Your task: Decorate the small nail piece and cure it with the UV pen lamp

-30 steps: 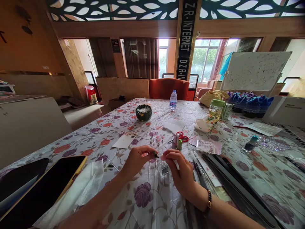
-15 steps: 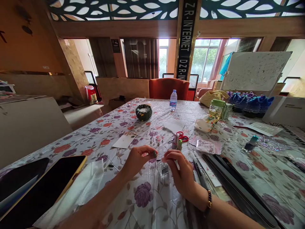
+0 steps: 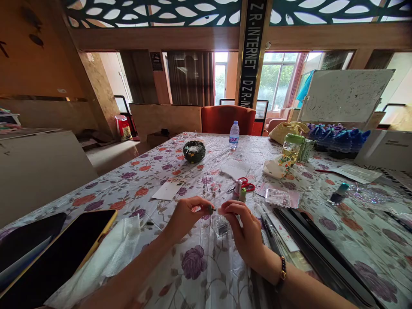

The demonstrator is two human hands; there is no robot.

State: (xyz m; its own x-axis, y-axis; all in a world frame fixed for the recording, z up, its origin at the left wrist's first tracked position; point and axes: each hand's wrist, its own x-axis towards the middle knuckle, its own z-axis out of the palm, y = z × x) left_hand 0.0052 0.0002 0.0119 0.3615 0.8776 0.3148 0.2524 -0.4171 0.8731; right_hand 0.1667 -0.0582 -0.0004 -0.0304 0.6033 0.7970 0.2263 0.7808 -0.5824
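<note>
Green, a tiny dark-green piece [image 3: 210,209], sits pinched between thumb and forefinger of the left hand [image 3: 186,216], the other fingers curled loosely in. Opposite it the right hand [image 3: 245,229] is closed down to a fine pinch too, its fingertips [image 3: 225,209] meeting the green piece tip to tip just above the cloth; what it grips is too small to make out, maybe something pale. Both hands hover low and close together, wrists near the table, which looks like the steady posture that fiddly small work wants. Directly beneath them stands a small clear bottle [image 3: 220,225], within easy reach. Just beyond, two little bottles [image 3: 240,191] stand upright beside red-handled scissors [image 3: 246,184], and a clear plastic tray [image 3: 277,198] lies to the right of those. Out to the right, long dark tools [image 3: 317,246] lie alongside the forearm. On the left edge a phone in a yellow case [image 3: 61,253] rests on white tissue [image 3: 119,246], parked away from the working spot. Farther off across the floral tablecloth [image 3: 199,274] are a dark woven bowl [image 3: 194,151], a water bottle [image 3: 234,134] and a green-lidded jar [image 3: 291,150].
</note>
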